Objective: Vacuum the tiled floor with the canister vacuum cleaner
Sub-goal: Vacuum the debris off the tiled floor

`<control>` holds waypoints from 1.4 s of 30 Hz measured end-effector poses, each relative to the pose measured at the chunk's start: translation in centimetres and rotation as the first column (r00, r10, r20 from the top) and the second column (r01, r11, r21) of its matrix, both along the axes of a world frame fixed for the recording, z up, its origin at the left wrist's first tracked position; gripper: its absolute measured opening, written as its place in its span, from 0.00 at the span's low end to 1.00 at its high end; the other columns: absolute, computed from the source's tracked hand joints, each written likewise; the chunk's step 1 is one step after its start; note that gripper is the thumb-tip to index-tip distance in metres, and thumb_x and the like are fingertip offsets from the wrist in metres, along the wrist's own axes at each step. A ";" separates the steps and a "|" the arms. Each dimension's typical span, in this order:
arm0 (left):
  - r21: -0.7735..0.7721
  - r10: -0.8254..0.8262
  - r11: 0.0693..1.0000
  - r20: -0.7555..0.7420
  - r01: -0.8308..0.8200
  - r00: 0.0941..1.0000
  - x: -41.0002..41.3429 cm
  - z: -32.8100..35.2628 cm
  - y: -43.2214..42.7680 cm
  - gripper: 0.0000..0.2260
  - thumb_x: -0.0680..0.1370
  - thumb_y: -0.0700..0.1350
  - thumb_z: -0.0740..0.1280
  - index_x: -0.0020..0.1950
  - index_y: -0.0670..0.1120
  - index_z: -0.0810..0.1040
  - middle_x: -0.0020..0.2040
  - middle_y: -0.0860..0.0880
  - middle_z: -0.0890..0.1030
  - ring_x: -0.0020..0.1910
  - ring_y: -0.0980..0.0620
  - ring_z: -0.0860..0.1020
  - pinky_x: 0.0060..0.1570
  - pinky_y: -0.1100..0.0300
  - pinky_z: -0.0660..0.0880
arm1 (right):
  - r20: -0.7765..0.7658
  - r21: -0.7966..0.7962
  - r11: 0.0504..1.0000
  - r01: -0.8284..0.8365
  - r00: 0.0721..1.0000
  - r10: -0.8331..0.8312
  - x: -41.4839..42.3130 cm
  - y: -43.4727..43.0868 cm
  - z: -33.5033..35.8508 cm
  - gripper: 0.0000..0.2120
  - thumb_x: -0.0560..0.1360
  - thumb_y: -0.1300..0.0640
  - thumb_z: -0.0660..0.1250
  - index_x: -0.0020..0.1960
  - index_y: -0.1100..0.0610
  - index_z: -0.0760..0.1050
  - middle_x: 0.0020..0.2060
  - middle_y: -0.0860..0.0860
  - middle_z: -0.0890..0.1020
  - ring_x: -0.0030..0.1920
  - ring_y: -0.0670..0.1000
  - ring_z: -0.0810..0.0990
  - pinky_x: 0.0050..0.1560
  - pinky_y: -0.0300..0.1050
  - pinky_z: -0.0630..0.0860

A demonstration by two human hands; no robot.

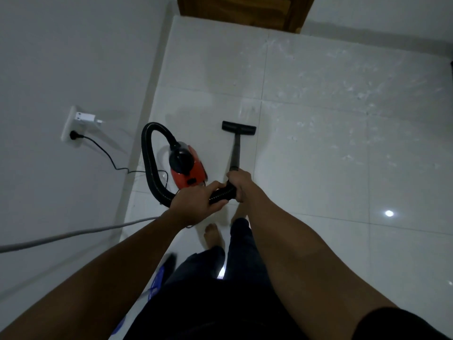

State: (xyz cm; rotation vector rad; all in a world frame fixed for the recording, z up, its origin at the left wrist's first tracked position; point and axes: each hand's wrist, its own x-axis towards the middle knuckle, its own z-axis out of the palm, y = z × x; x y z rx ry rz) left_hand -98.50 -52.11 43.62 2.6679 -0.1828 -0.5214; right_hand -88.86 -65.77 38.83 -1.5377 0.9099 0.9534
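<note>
Right now my left hand (196, 202) grips the hose (149, 165), my right hand (239, 184) clenches the wand (235, 153), its head (239, 128) flat on the tiles (318, 155), the red vacuum (187, 168) just left.

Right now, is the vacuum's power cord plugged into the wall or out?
Plugged in. The black plug sits in the wall socket, and its cord trails down toward the red vacuum on the floor.
</note>
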 end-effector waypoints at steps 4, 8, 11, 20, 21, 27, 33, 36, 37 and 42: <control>-0.003 0.020 1.000 -0.019 -0.020 1.000 1.8 0.6 -0.7 0.23 0.79 0.66 0.57 0.70 0.57 0.66 0.43 0.52 0.82 0.38 0.53 0.80 0.40 0.52 0.80 | 0.010 0.017 1.000 0.013 1.000 -0.013 1.7 -0.6 -0.2 0.16 0.81 0.64 0.63 0.68 0.63 0.72 0.45 0.57 0.79 0.40 0.55 0.79 0.38 0.48 0.79; -0.035 0.026 0.999 -0.052 -0.027 0.998 4.5 0.8 -1.4 0.22 0.79 0.65 0.59 0.70 0.57 0.67 0.40 0.52 0.81 0.36 0.54 0.79 0.39 0.52 0.80 | 0.001 0.036 0.999 0.031 1.000 -0.031 4.3 -1.0 -0.4 0.18 0.81 0.62 0.63 0.71 0.62 0.71 0.45 0.57 0.78 0.44 0.56 0.79 0.46 0.51 0.81; -0.036 0.024 0.999 -0.037 -0.025 0.999 6.6 0.5 -1.8 0.21 0.79 0.65 0.59 0.68 0.57 0.68 0.37 0.53 0.80 0.33 0.56 0.78 0.35 0.54 0.79 | 0.003 0.046 0.998 0.040 0.999 -0.040 6.4 -1.4 -0.7 0.19 0.82 0.62 0.63 0.72 0.61 0.71 0.45 0.57 0.78 0.46 0.57 0.79 0.52 0.53 0.81; 0.043 0.004 0.999 -0.085 0.000 0.996 15.7 1.0 -4.9 0.23 0.81 0.61 0.60 0.72 0.52 0.67 0.35 0.55 0.76 0.29 0.57 0.75 0.26 0.69 0.65 | 0.011 0.039 0.999 -0.013 1.000 0.013 15.3 -4.3 -1.4 0.18 0.82 0.61 0.63 0.71 0.60 0.71 0.42 0.56 0.77 0.37 0.52 0.77 0.38 0.46 0.77; 0.041 0.015 0.999 -0.086 -0.011 0.996 16.6 1.2 -5.2 0.23 0.81 0.61 0.59 0.72 0.52 0.67 0.35 0.55 0.75 0.29 0.58 0.74 0.26 0.69 0.65 | 0.011 0.039 0.999 -0.020 1.000 0.020 16.2 -4.5 -1.4 0.17 0.82 0.62 0.63 0.71 0.60 0.71 0.41 0.56 0.77 0.37 0.52 0.77 0.36 0.45 0.77; 0.020 0.069 0.998 -0.108 -0.067 0.992 22.0 0.9 -6.1 0.24 0.80 0.62 0.59 0.73 0.52 0.66 0.32 0.57 0.70 0.28 0.58 0.73 0.27 0.67 0.66 | 0.012 0.048 0.997 -0.068 0.998 0.068 22.4 -5.2 -1.4 0.17 0.82 0.62 0.64 0.70 0.61 0.71 0.42 0.56 0.77 0.38 0.52 0.78 0.39 0.47 0.79; 0.042 0.097 0.995 -0.133 -0.092 0.986 26.2 1.7 -5.6 0.24 0.81 0.60 0.59 0.75 0.52 0.65 0.35 0.55 0.63 0.26 0.60 0.66 0.29 0.67 0.64 | 0.025 0.033 0.993 -0.115 0.993 0.114 27.0 -4.1 -2.3 0.19 0.82 0.60 0.65 0.72 0.61 0.70 0.44 0.56 0.78 0.41 0.54 0.80 0.53 0.52 0.82; 0.058 0.101 0.994 -0.152 -0.093 0.983 28.9 1.1 -4.7 0.26 0.79 0.66 0.55 0.73 0.55 0.66 0.32 0.57 0.67 0.30 0.53 0.72 0.40 0.57 0.75 | 0.029 0.010 0.991 -0.136 0.990 0.136 29.6 -3.4 -2.5 0.21 0.82 0.60 0.66 0.73 0.62 0.69 0.49 0.58 0.79 0.48 0.57 0.81 0.55 0.54 0.82; 0.059 0.100 0.994 -0.159 -0.092 0.982 29.9 0.7 -4.3 0.29 0.77 0.71 0.51 0.71 0.57 0.66 0.31 0.57 0.70 0.31 0.52 0.75 0.45 0.51 0.78 | 0.035 0.006 0.990 -0.142 0.989 0.142 30.6 -3.2 -2.8 0.21 0.82 0.60 0.66 0.74 0.61 0.69 0.52 0.59 0.79 0.49 0.58 0.81 0.55 0.54 0.82; 0.032 0.098 0.995 -0.167 -0.094 0.981 35.9 -0.5 -2.6 0.25 0.79 0.67 0.56 0.71 0.55 0.66 0.37 0.55 0.76 0.33 0.52 0.78 0.41 0.53 0.78 | 0.043 0.014 0.994 -0.113 0.993 0.112 36.6 -1.5 -3.2 0.20 0.82 0.61 0.66 0.73 0.59 0.70 0.50 0.59 0.79 0.42 0.54 0.80 0.41 0.49 0.80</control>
